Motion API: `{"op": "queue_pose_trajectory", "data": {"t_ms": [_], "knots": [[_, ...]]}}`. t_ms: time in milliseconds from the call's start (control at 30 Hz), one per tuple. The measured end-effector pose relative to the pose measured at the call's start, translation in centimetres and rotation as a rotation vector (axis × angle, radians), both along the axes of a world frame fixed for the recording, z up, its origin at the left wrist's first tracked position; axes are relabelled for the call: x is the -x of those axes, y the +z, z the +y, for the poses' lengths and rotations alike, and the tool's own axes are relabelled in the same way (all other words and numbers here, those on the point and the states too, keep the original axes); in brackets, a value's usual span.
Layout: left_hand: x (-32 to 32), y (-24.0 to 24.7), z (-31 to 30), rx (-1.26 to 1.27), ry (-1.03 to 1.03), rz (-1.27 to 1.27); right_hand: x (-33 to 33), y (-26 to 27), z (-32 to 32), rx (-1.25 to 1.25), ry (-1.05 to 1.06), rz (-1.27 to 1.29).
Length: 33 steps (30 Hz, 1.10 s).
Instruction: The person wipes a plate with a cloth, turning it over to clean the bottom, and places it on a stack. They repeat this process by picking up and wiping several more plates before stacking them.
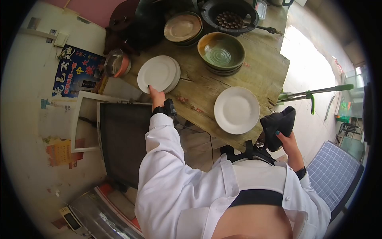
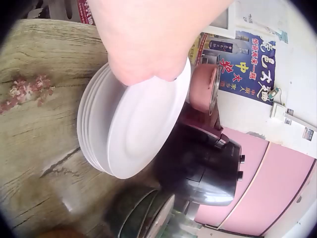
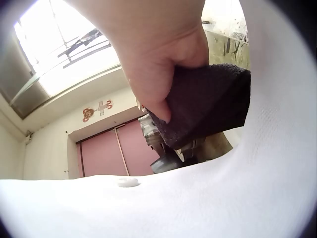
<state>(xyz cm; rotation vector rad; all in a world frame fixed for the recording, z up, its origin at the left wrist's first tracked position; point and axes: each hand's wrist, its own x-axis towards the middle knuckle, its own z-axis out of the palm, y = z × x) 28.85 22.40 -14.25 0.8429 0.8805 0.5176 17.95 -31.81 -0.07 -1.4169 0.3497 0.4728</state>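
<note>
My left hand pinches the edge of a white plate at the table's left side. In the left wrist view this plate tilts up from the stack of white plates, with a wedge of space between them. Part of the stack shows behind it in the head view. A folded dark cloth is in my right hand, the thumb lying over it near the table's right front edge. Another white plate lies face up on the table, just left of the cloth.
Green-brown bowls stand stacked on the wooden table. Behind them are brownish plates and a black pan. A pinkish-rimmed glass bowl is at the left, near a dark appliance. Green-handled poles stick out at right.
</note>
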Motion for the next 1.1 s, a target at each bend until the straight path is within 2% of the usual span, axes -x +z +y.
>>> {"op": "queue_pose_trajectory", "data": {"t_ms": [133, 367, 433, 467, 533, 633, 833, 1100], "knots": [[-0.3, -1.9, 1.1, 0.005, -0.044, -0.015, -0.1, -0.6, -0.3, -0.095, -0.170, 0.090], [0.4, -1.7, 1.8, -0.017, -0.044, 0.082, -0.1, -0.9, 0.7, -0.057, -0.133, 0.022], [0.8, -1.4, 2.7, -0.090, -0.118, 0.282, -0.1, -0.5, 1.4, -0.056, -0.129, 0.020], [1.2, -1.1, 3.3, -0.088, -0.122, 0.285, -0.1, -0.4, 1.5, -0.053, -0.133, 0.024], [1.7, 1.2, 3.6, -0.147, -0.462, 0.654, -0.1, -0.3, 1.8, -0.023, -0.106, 0.053], [2.0, 2.5, 3.0, -0.278, -0.491, 0.700, 0.0, -0.2, 2.3, 0.005, -0.086, 0.046], [2.0, 2.7, 3.0, -0.357, -0.597, 0.873, 0.2, -0.4, 2.0, -0.009, -0.073, 0.053], [1.9, 1.9, 2.7, -0.398, -0.543, 0.848, 0.8, 0.3, 1.7, -0.036, -0.100, 0.021]]}}
